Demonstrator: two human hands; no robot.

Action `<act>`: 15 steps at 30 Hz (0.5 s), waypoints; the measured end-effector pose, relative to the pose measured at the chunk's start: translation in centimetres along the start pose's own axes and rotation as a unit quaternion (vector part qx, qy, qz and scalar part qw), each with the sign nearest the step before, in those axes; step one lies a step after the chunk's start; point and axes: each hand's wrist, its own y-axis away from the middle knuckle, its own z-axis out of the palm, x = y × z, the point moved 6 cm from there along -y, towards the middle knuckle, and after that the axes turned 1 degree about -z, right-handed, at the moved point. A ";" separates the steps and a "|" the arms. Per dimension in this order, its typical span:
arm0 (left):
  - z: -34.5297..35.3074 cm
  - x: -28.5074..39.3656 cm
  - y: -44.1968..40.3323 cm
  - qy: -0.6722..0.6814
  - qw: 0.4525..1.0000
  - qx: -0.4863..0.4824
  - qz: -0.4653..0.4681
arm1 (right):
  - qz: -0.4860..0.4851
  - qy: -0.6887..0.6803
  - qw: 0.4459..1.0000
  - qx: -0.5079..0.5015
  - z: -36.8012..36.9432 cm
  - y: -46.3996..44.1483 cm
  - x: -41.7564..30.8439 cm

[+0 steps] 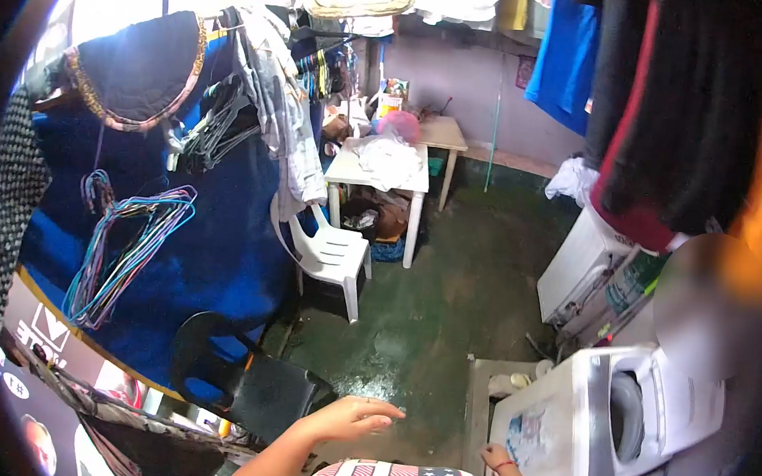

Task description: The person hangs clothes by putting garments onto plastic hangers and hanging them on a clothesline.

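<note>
My left hand [355,420] is held out in front of my body, with its fingers stretched forward and nothing in them. It is over the wet green floor [432,328], just right of a black chair [275,393]. My right hand [497,459] is low on the right, a red band around its wrist. Its fingers are curled in, and no object shows in them. Closest to that hand is the front side of a white top-loading washing machine [553,423]; whether they touch I cannot tell. The machine's lid is up and its dark drum opening shows.
A white plastic chair [332,248] and a white table [376,181] with cloths stand ahead. Bunched hangers [127,249] hang at the left before a blue sheet [235,203]. Dark clothes [677,108] hang on the right, above another white appliance [585,259]. A blurred person [709,302] is at far right.
</note>
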 end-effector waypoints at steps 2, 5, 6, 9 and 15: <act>-2.3 -2.6 -1.9 0.001 0.999 0.028 -0.020 | -0.068 -0.051 0.996 -0.010 -2.8 -5.3 -7.5; -5.6 -7.3 -4.9 0.025 0.996 0.062 -0.055 | -0.175 -0.110 0.977 -0.047 -4.5 -12.6 -17.5; -6.8 -8.6 -6.0 0.035 0.995 0.066 -0.069 | -0.186 -0.108 0.975 -0.059 -4.9 -14.6 -19.9; -11.3 -12.5 -10.1 0.041 0.992 0.092 -0.075 | -0.211 -0.130 0.964 -0.094 -5.1 -19.4 -24.9; -25.7 -15.6 -24.7 -0.019 0.983 0.179 -0.023 | -0.045 -0.101 0.987 -0.114 -12.5 -28.1 -18.0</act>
